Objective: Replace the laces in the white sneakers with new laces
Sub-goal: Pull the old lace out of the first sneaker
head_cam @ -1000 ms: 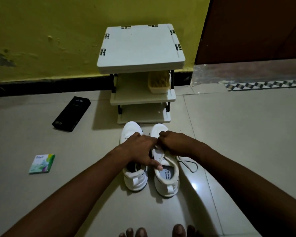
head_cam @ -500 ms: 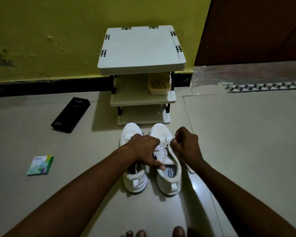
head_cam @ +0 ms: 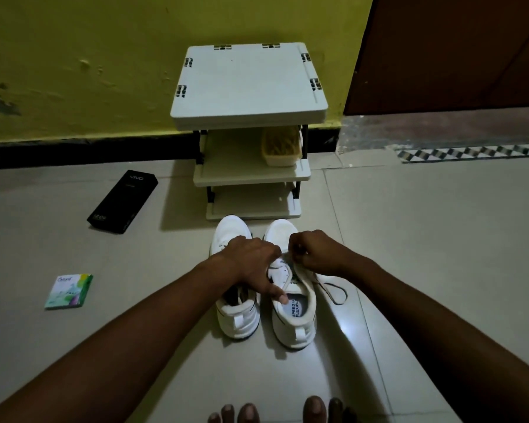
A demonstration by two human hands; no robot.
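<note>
While both hands work: the left hand (head_cam: 252, 264) lies open across the two sneakers, thumb resting on the right sneaker's collar.
Right hand (head_cam: 316, 253): fingers pinched on the lace at the right sneaker's eyelets.
Right sneaker (head_cam: 293, 319): on the floor, long axis running away from the person, toe towards the shoe rack, heel tab nearest.
Left sneaker (head_cam: 237, 319): just beside it, parallel, same heading.
Lace (head_cam: 333, 293): dark loop lying on the floor tiles (head_cam: 425, 254) to the right of the right sneaker.
Shoe rack (head_cam: 248, 87): directly beyond the toes, against the yellow wall, a small basket (head_cam: 280, 148) on its middle shelf.
Left side: black box (head_cam: 122, 201), small green packet (head_cam: 69, 290), both well apart from the sneakers.
Near edge: bare toes (head_cam: 315, 410).
</note>
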